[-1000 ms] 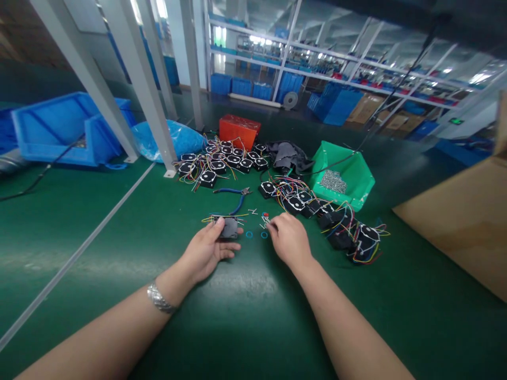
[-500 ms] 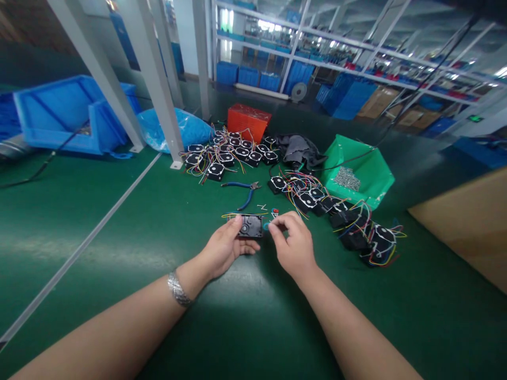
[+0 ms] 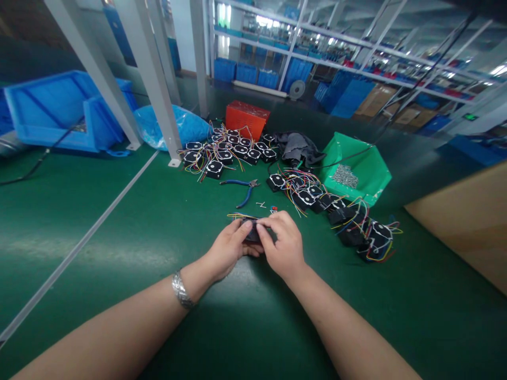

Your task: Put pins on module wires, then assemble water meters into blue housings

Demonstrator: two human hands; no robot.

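My left hand (image 3: 228, 249) grips a small black square motor part (image 3: 252, 234) with coloured wires (image 3: 240, 215) trailing from its far side. My right hand (image 3: 282, 244) is closed over the same part from the right, thumb and fingers pinched on its top. The two hands touch above the green table (image 3: 158, 221). Most of the part is hidden under my fingers. A metal watch band (image 3: 181, 291) is on my left wrist.
Blue-handled pliers (image 3: 242, 190) lie just beyond my hands. Two heaps of black wired motors (image 3: 225, 153) (image 3: 340, 216) lie beyond and to the right. A green bin (image 3: 358, 163) holds screws; an orange box (image 3: 246, 117), blue bins (image 3: 59, 116) and a cardboard box (image 3: 467, 221) surround them.
My right hand came off the table, carrying a small blue ring, and closed onto the motor part held in my left hand. Both hands now meet over it.
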